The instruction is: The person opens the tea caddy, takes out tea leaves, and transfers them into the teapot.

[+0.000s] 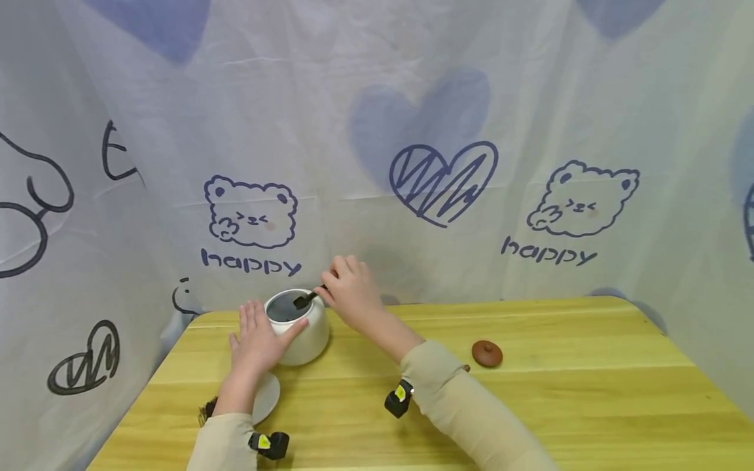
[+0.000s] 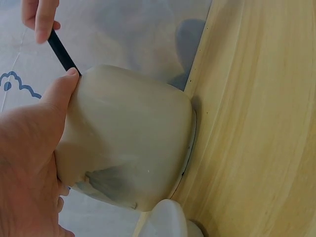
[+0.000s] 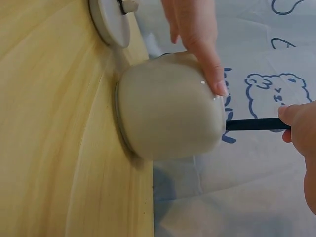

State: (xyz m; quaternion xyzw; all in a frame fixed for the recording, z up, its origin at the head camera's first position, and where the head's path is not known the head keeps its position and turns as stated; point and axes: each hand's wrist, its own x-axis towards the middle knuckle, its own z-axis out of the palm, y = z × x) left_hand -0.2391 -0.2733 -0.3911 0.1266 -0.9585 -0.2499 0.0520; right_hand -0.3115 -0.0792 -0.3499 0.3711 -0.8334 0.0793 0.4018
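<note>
A white ceramic jar point(image 1: 303, 343) stands uncovered at the table's back left. My left hand point(image 1: 257, 340) holds it near the mouth, thumb along the front of the rim and fingers on the left side. My right hand point(image 1: 352, 293), above the jar's right side, pinches the handle of a black scoop point(image 1: 303, 301). The scoop's head shows in the mouth of the jar. In the right wrist view, the dark handle point(image 3: 256, 124) slants out past the rim toward the right hand point(image 3: 303, 143). Part of the jar's inside is hidden from the head view.
A white round lid point(image 1: 268, 398) lies left of centre, partly behind the left forearm. Beside that forearm is a dark bristly thing point(image 1: 207, 411). A small brown lid point(image 1: 487, 354) sits right of the right sleeve. A printed cloth point(image 1: 377, 216) hangs behind the wooden table point(image 1: 577, 386).
</note>
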